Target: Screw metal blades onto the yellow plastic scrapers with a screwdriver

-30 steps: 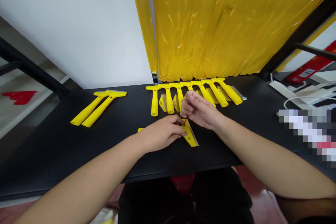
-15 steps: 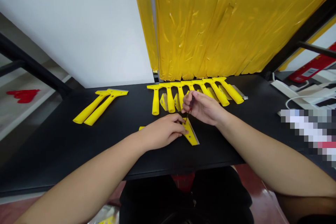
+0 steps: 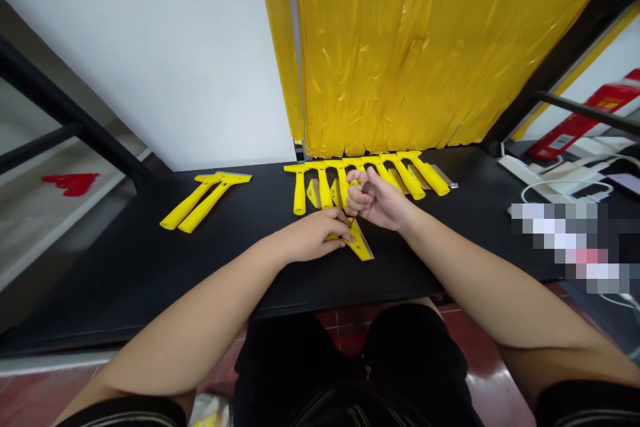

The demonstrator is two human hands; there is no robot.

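Observation:
A yellow scraper (image 3: 361, 246) with a metal blade edge lies on the black table, its handle mostly covered by my left hand (image 3: 320, 235). The fingers of that hand are closed over the scraper's head and press it down. Above the head, my right hand (image 3: 380, 203) is curled round a small screwdriver (image 3: 367, 187) with a dark handle. Its thin shaft points down to the scraper's head by my left fingertips; the tip is hard to see. Just behind my hands, several yellow scrapers (image 3: 299, 193) lie in a row with loose blade pieces (image 3: 313, 193) between them.
Two yellow scrapers (image 3: 205, 203) lie at the left on the black table (image 3: 225, 280). White power strips and cables (image 3: 565, 180) stand at the right, near a red package (image 3: 580, 123). Yellow plastic sheeting (image 3: 400, 47) and a white panel (image 3: 150, 47) rise behind the table.
My right fingers have turned round the screwdriver handle, so more of it shows. The whole view has shifted slightly; my left hand still holds the scraper down.

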